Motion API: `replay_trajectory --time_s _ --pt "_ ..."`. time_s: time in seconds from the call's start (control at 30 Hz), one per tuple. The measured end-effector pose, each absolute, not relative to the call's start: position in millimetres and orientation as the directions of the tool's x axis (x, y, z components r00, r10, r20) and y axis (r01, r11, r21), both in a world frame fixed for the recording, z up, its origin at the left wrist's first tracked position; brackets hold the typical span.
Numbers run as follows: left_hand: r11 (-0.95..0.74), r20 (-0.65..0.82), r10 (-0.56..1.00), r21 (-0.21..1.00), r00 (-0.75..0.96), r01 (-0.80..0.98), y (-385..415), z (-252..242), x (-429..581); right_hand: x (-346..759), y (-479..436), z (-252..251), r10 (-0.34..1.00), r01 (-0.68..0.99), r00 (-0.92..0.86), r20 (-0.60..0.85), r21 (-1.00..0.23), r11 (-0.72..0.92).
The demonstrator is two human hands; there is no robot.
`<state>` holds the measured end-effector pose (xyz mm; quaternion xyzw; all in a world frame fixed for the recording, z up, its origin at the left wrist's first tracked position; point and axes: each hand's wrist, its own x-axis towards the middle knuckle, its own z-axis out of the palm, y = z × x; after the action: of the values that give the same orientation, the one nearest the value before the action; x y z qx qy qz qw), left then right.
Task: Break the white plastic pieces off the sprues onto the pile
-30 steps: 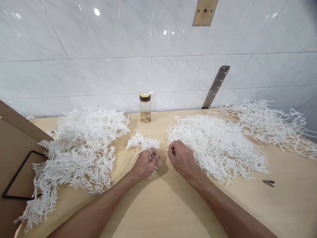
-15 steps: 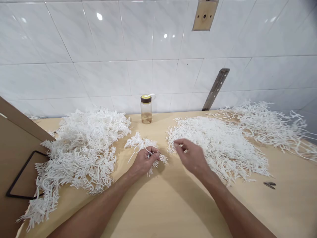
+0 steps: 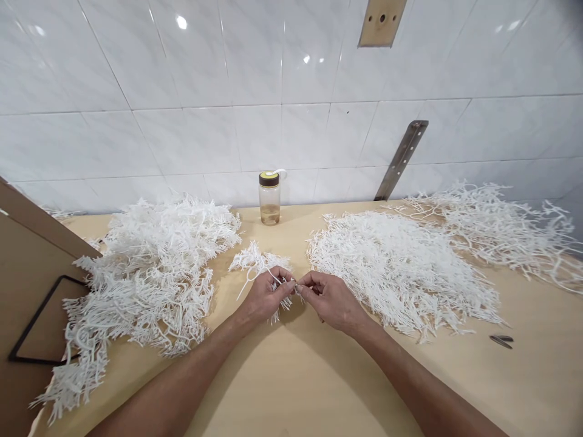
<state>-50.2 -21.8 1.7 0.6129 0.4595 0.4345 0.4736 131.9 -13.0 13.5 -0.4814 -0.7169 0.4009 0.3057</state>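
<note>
My left hand [image 3: 269, 295] is closed in a pinch on a white, many-tipped branching sprig [image 3: 259, 262], which looks like plastic. The sprig fans out behind and below the fingers, with a bare forked stem to the left. Fingertip to fingertip with it, my right hand [image 3: 328, 300] pinches at the sprig's right end. The fingers hide most of what lies between them, so a separate small piece there cannot be made out. Right of my right hand spreads a pile of short white sprigs [image 3: 396, 267]. A larger heap of fuller branching sprigs [image 3: 159, 273] lies to the left.
A clear bottle [image 3: 270, 203] with a dark lid stands by the tiled wall. Bare white stems [image 3: 501, 227] lie at the far right. Small metal snips [image 3: 501, 341] rest on the wooden table [image 3: 300, 388]. A brown panel [image 3: 34, 273] with a black handle borders the left.
My right hand has moved left from the edge of the right pile and now meets my left hand at the sprig. My left hand has stayed nearly in place. The view has shifted slightly.
</note>
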Motion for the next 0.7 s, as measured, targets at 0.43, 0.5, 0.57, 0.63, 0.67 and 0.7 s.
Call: replay_trajectory --time_s 0.43,0.5,0.57,0.63,0.67,0.7 --pt "-0.174 0.113 0.972 0.935 0.205 0.309 -25 1 -49 137 -11 16 0.92 0.432 -0.36 -0.157 -0.902 0.016" --pt "-0.166 0.111 0.976 0.936 0.188 0.309 -24 1 -50 136 -10 9 0.928 0.367 -0.351 -0.129 -0.93 0.009" --pt "-0.164 0.114 0.979 0.934 0.17 0.318 -23 0 -51 134 -10 4 0.934 0.316 -0.341 -0.106 -0.949 0.007" --pt "-0.16 0.113 0.981 0.932 0.159 0.324 -21 1 -50 132 -11 3 0.939 0.294 -0.33 -0.102 -0.956 -0.001" --pt "-0.152 0.106 0.982 0.934 0.157 0.322 -21 1 -50 131 -12 3 0.94 0.293 -0.326 -0.104 -0.956 -0.004" --pt "-0.141 0.094 0.983 0.938 0.157 0.317 -21 2 -49 131 -12 4 0.941 0.3 -0.321 -0.106 -0.954 -0.006"
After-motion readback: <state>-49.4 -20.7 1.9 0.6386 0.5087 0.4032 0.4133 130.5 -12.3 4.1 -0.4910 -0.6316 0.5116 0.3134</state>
